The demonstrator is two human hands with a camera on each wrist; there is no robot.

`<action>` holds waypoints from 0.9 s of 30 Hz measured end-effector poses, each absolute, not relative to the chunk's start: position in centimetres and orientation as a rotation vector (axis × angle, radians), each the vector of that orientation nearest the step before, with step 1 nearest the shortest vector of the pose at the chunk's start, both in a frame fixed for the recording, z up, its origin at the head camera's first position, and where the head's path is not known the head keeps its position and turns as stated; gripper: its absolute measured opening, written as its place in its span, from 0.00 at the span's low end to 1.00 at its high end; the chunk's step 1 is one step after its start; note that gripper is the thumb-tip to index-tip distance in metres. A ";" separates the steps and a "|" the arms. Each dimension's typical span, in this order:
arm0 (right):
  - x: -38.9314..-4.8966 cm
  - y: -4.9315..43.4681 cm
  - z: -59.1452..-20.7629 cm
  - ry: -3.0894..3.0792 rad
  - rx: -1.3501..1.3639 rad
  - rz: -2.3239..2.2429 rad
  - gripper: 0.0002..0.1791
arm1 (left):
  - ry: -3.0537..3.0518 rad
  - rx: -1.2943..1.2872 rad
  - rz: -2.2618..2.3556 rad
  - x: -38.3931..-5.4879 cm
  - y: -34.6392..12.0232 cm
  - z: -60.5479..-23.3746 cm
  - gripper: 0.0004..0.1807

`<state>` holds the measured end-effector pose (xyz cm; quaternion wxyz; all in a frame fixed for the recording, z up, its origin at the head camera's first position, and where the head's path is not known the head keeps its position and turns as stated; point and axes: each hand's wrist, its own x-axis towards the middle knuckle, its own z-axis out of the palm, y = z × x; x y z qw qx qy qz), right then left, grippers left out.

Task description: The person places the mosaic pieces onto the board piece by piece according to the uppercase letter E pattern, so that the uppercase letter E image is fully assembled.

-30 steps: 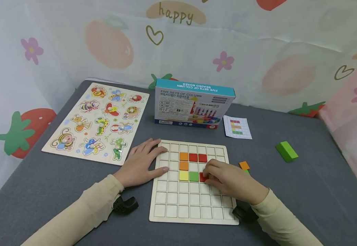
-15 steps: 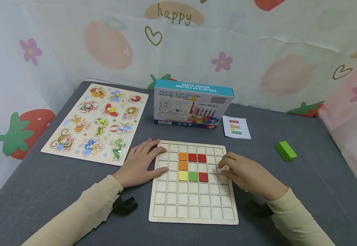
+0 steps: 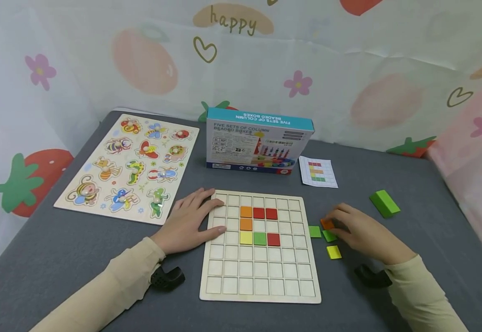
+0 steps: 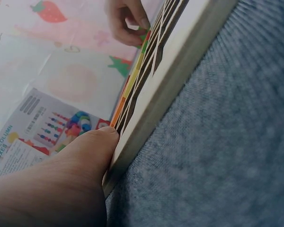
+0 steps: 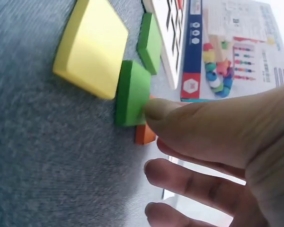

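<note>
One orange tile [image 3: 326, 224] lies at the fingertips of your right hand [image 3: 363, 233], and a green tile [image 3: 329, 235] lies by its thumb; the thumb and index finger are bent close together there, but whether they pinch the orange tile cannot be told. Left of that grip is a second green tile [image 3: 314, 231] beside the board [image 3: 246, 269], while a yellow tile [image 3: 334, 252] lies nearer to you. Your left hand [image 3: 188, 226], thumb and fingers apart, rests on the board's left edge, well left of the grip. A green block [image 3: 384, 204] lies beyond the grip, to its right.
</note>
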<state>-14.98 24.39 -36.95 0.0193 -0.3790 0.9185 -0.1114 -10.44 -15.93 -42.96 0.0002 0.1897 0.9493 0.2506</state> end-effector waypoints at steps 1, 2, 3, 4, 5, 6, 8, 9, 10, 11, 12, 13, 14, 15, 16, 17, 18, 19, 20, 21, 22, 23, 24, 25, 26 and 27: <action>-15.0 24.4 -37.0 2.846 -1.170 -0.349 0.12 | 2.985 0.595 0.786 -10.4 -15.9 -43.0 0.36; -15.1 24.5 -37.0 2.841 -1.165 -0.351 0.12 | 2.987 0.594 0.785 -10.4 -15.9 -43.0 0.36; -15.1 24.5 -37.0 2.836 -1.157 -0.354 0.12 | 2.989 0.592 0.784 -10.4 -15.9 -43.0 0.36; -15.1 24.5 -37.0 2.834 -1.152 -0.355 0.12 | 2.990 0.590 0.785 -10.4 -15.9 -43.0 0.36; -15.1 24.5 -37.0 2.829 -1.150 -0.359 0.12 | 2.991 0.589 0.784 -10.3 -15.9 -43.0 0.35; -15.2 24.5 -36.9 2.825 -1.145 -0.365 0.12 | 2.993 0.589 0.784 -10.3 -15.9 -43.0 0.35; -15.2 24.5 -37.0 2.823 -1.133 -0.371 0.12 | 2.992 0.590 0.785 -10.3 -15.9 -43.0 0.35; -15.3 24.5 -37.0 2.823 -1.128 -0.373 0.12 | 2.992 0.591 0.785 -10.3 -15.9 -43.0 0.35; -15.3 24.4 -37.1 2.824 -1.124 -0.373 0.12 | 2.991 0.592 0.785 -10.3 -15.9 -43.0 0.35; -15.4 24.4 -37.1 2.825 -1.123 -0.374 0.12 | 2.989 0.594 0.785 -10.3 -15.9 -43.0 0.36; -15.5 24.4 -37.2 2.828 -1.118 -0.372 0.12 | 2.987 0.595 0.786 -10.3 -15.8 -43.0 0.36; -15.6 24.4 -37.2 2.830 -1.115 -0.370 0.11 | 2.986 0.596 0.788 -10.3 -15.8 -43.0 0.36; -15.7 24.4 -37.2 2.830 -1.114 -0.374 0.11 | 2.985 0.596 0.787 -10.3 -15.8 -43.0 0.36; -15.7 24.4 -37.3 2.827 -1.113 -0.378 0.11 | 2.984 0.596 0.786 -10.3 -15.8 -43.0 0.36; -15.8 24.3 -37.3 2.823 -1.110 -0.384 0.11 | 2.983 0.595 0.785 -10.3 -15.8 -43.0 0.36; -15.9 24.3 -37.3 2.818 -1.106 -0.389 0.10 | 2.982 0.593 0.786 -10.3 -15.8 -43.0 0.36; -15.9 24.3 -37.3 2.813 -1.095 -0.395 0.10 | 2.983 0.592 0.785 -10.3 -15.8 -43.0 0.36; -16.0 24.2 -37.3 2.809 -1.082 -0.399 0.09 | 2.983 0.593 0.784 -10.3 -15.8 -43.0 0.36; -16.0 24.2 -37.2 2.804 -1.067 -0.406 0.09 | 2.982 0.593 0.784 -10.3 -15.8 -42.9 0.36; -16.0 24.2 -37.2 2.800 -1.046 -0.407 0.09 | 2.982 0.594 0.785 -10.3 -15.8 -42.9 0.36; -16.0 24.2 -37.2 2.796 -1.026 -0.406 0.10 | 2.982 0.595 0.786 -10.3 -15.8 -42.9 0.36; -16.0 24.2 -37.2 2.794 -1.009 -0.405 0.11 | 2.982 0.595 0.787 -10.3 -15.8 -42.9 0.36; -16.0 24.2 -37.2 2.793 -0.994 -0.407 0.11 | 2.982 0.597 0.786 -10.3 -15.8 -42.9 0.36; -16.0 24.1 -37.2 2.790 -0.981 -0.408 0.12 | 2.982 0.598 0.786 -10.4 -15.8 -42.9 0.36; -16.0 24.1 -37.3 2.788 -0.971 -0.408 0.13 | 2.983 0.598 0.786 -10.4 -15.8 -42.9 0.36; -16.0 24.1 -37.3 2.787 -0.964 -0.407 0.13 | 2.983 0.598 0.784 -10.4 -15.9 -42.9 0.36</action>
